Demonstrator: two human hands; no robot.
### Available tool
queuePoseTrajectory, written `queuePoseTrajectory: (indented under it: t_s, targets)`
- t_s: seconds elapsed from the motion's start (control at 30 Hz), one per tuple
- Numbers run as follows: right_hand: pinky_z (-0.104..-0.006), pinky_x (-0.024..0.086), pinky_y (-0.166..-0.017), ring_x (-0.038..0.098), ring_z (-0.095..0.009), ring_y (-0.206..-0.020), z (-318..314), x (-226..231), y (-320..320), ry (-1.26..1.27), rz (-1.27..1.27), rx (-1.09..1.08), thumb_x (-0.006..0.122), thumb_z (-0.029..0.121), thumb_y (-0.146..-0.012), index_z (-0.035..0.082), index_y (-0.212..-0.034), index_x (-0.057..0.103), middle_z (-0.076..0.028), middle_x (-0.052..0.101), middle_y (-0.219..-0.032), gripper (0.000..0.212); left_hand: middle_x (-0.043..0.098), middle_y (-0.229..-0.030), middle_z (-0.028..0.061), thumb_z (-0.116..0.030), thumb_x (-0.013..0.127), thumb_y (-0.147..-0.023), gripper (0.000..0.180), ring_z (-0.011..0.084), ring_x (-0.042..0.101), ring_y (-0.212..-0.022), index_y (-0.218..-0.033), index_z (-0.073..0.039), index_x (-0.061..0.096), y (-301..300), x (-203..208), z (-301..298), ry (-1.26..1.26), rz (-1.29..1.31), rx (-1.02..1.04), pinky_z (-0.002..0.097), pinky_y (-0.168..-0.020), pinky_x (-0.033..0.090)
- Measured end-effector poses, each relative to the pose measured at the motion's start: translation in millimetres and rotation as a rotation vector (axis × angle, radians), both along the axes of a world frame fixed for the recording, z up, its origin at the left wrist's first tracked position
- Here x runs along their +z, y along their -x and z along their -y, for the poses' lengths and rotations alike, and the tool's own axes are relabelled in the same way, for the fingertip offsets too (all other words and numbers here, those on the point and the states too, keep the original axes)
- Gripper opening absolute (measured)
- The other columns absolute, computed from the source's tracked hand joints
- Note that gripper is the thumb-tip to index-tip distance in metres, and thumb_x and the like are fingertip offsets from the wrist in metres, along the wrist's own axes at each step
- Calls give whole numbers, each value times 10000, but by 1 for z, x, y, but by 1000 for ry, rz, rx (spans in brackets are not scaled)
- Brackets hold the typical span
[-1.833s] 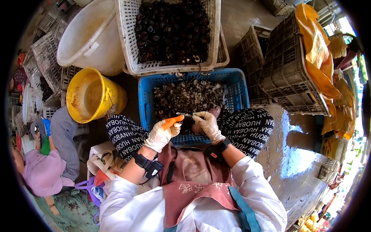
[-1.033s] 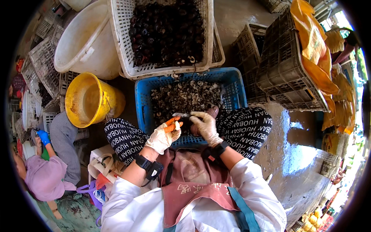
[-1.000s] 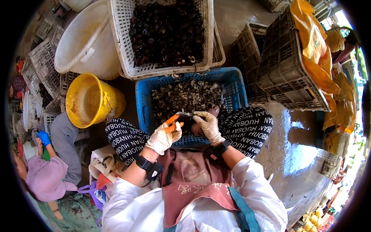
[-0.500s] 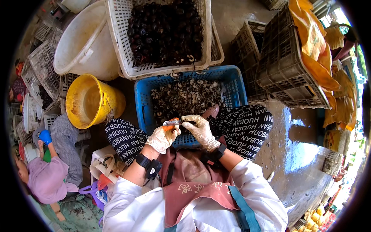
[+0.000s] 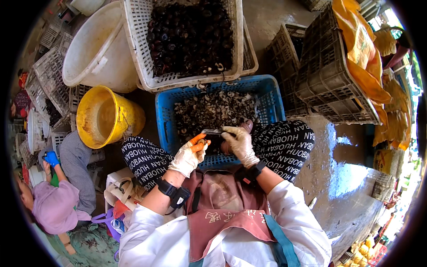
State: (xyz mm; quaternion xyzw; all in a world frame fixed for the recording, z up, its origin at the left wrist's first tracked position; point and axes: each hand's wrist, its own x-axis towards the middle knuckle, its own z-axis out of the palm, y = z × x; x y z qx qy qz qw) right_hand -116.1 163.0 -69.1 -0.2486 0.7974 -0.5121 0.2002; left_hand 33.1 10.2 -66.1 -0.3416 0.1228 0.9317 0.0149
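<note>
My left hand (image 5: 187, 158), in a pale glove with orange fingertips, is closed in a pinch over the near side of the blue basket. What it grips is too small to make out. Beside it my right hand (image 5: 240, 144), in a whitish glove, holds a thin grey peeling knife (image 5: 213, 131) that points left toward my left fingertips. Beneath both hands stands the blue plastic basket (image 5: 270, 95), containing many small dark and whitish scraps (image 5: 213, 107). Just beyond, a white crate (image 5: 138, 49) holds a heap of dark, glossy, rounded pieces (image 5: 191, 40).
A yellow bucket (image 5: 118, 118) and a large white tub (image 5: 95, 58) stand at left. Stacked dark crates (image 5: 327, 75) with orange sacking (image 5: 362, 58) rise at right. A person in lilac (image 5: 55, 204), with a blue glove, sits at far left. Wet floor (image 5: 342, 169) lies right.
My hands have moved slightly apart, the right one shifting right and the left one dipping. The knife now shows more clearly between them.
</note>
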Motion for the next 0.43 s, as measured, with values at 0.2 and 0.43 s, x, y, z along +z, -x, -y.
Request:
queuePoseTrajectory:
  t_s: [0.2, 0.43]
  targets:
    - [-300, 481, -802, 606, -190, -871, 3, 25, -17, 100, -78, 177, 691, 69, -791, 31, -1004, 676, -102, 674, -926, 217, 638, -1007, 119, -63, 580, -869, 347, 194, 642, -748, -1210, -40, 520, 2, 13, -3, -40, 86, 93, 333, -670, 553]
    - [-268, 461, -903, 600, -149, -995, 1, -13, -19, 185, 349, 133, 665, 84, -838, 13, -1049, 652, -84, 659, -1052, 223, 639, -1000, 103, -74, 591, -882, 325, 251, 652, -789, -1200, -69, 527, -4, -16, -3, 16, 77, 72, 349, -700, 568]
